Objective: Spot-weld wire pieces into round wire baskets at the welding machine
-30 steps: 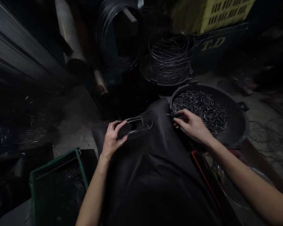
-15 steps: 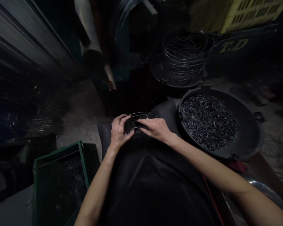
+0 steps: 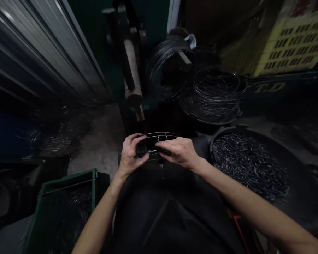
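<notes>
A round wire frame [image 3: 163, 134], made of thin metal rings joined by short cross wires, is held above my lap. My left hand [image 3: 131, 153] grips its left side, with the thumb below and the fingers curled over the upper ring. On the right, my right hand [image 3: 180, 151] is closed at the frame's near side, its index finger stretched toward the middle. Whether a small piece sits between the right fingertips, I cannot make out. Dark cloth [image 3: 172, 211] covers my lap beneath the frame.
A wide black pan [image 3: 304, 197] of short bent metal pieces stands at right. Behind it are stacked wire rings [image 3: 217, 95] and a wire coil [image 3: 161, 56]. A green crate [image 3: 94, 190] stands at left. A machine with a rod [image 3: 132, 70] rises ahead; a yellow crate [image 3: 291, 46] is behind.
The view has tilted up and shifted, so the surroundings sit lower in it. Both hands still hold the wire frame in nearly the same pose.
</notes>
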The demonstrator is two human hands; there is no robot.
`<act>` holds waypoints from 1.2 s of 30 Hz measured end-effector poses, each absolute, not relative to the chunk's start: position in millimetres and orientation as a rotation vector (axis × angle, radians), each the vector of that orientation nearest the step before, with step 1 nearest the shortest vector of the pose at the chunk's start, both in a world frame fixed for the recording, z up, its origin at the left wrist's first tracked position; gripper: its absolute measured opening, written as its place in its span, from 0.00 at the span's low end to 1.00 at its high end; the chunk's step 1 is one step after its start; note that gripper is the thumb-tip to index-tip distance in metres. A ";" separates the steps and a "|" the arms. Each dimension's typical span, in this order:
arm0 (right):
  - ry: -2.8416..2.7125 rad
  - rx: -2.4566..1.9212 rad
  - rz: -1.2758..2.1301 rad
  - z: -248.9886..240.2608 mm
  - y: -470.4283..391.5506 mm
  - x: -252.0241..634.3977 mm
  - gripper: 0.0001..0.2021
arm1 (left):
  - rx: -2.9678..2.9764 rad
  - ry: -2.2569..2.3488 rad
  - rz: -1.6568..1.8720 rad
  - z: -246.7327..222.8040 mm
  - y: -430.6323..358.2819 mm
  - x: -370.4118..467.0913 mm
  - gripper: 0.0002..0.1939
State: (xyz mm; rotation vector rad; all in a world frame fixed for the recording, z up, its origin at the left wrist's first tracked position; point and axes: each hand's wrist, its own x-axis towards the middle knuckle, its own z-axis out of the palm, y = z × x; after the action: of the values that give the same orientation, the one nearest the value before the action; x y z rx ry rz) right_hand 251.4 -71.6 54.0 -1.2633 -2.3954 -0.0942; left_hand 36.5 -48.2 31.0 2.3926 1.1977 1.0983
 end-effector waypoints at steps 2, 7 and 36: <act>-2.417 -1.246 -0.104 55.7 -68.4 250.5 0.09 | 2.391 1.193 1.108 32.4 -46.4 34.4 0.26; -2.415 -1.129 -0.203 56.0 -61.1 247.9 0.08 | 2.370 1.200 1.124 32.0 -43.5 30.2 0.26; -2.418 -0.647 -0.672 55.8 -35.6 235.1 0.08 | 2.240 1.307 1.268 15.6 -41.6 14.2 0.25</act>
State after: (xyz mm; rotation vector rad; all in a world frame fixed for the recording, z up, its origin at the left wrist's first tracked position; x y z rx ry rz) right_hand 235.1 -35.6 55.8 -0.6468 -2.4177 -0.6721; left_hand 14.2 -41.6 15.6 2.2402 1.3069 1.2677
